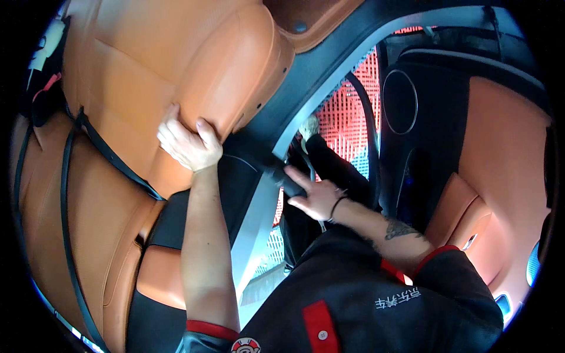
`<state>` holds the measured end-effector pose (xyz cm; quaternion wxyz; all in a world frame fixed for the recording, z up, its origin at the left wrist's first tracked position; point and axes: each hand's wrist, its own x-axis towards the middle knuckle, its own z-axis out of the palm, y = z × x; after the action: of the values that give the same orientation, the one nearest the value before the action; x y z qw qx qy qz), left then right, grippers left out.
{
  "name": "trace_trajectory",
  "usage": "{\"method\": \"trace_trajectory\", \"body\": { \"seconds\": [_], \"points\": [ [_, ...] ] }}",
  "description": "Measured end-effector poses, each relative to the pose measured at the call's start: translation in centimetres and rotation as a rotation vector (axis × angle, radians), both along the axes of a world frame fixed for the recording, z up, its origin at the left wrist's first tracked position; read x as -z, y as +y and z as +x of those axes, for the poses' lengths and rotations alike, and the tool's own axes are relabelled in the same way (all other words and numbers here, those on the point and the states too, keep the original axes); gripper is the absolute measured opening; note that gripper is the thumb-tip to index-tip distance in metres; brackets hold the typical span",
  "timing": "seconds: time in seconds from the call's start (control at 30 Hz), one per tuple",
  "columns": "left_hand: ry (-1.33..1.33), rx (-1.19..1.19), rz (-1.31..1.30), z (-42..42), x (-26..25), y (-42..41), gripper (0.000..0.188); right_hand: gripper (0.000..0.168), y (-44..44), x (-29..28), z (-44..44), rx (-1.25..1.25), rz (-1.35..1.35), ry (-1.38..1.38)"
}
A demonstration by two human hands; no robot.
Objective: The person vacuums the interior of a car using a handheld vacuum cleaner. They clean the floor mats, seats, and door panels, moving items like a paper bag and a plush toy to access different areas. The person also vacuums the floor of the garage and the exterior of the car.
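My left hand [190,143] grips the side bolster of a tan leather car seat [225,75], thumb and fingers apart across its edge. To the right, over the door sill [251,229], my right hand [315,198] holds a black tubular tool [289,182], which looks like a vacuum nozzle. The tool is blurred, and its far end reaches towards the dark gap beside the seat's base. What the tip touches cannot be told.
Black seat belts [68,212] lie over another tan seat [101,185] at the left. An open door with a tan and black panel [499,145] stands at the right. A curved black hose or seal [368,114] crosses above the red floor grating [344,114]. My shoe [310,128] is beyond the sill.
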<state>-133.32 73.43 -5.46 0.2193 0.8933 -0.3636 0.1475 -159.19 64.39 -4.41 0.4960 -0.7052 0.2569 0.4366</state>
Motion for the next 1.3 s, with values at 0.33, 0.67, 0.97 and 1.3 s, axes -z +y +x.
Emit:
{"method": "trace_trajectory", "body": {
  "seconds": [0.33,0.67,0.97,1.3],
  "points": [
    [-0.039,-0.026,0.039,0.1,0.5,-0.3,0.041,0.078,-6.7,3.3,-0.1,0.155,0.001,-0.036],
    [-0.031,-0.036,0.024,-0.1,0.2,0.2,0.042,0.082,-7.7,3.2,-3.9,0.561,-0.282,-0.106],
    [-0.009,-0.056,0.051,-1.0,0.0,-0.4,0.046,0.083,-4.5,3.5,-3.6,0.358,-0.134,-0.017],
    [0.419,0.144,-0.299,-15.8,-14.6,9.9,0.036,0.063,-1.8,4.7,-7.3,0.443,0.047,-0.22]
  ]
}}
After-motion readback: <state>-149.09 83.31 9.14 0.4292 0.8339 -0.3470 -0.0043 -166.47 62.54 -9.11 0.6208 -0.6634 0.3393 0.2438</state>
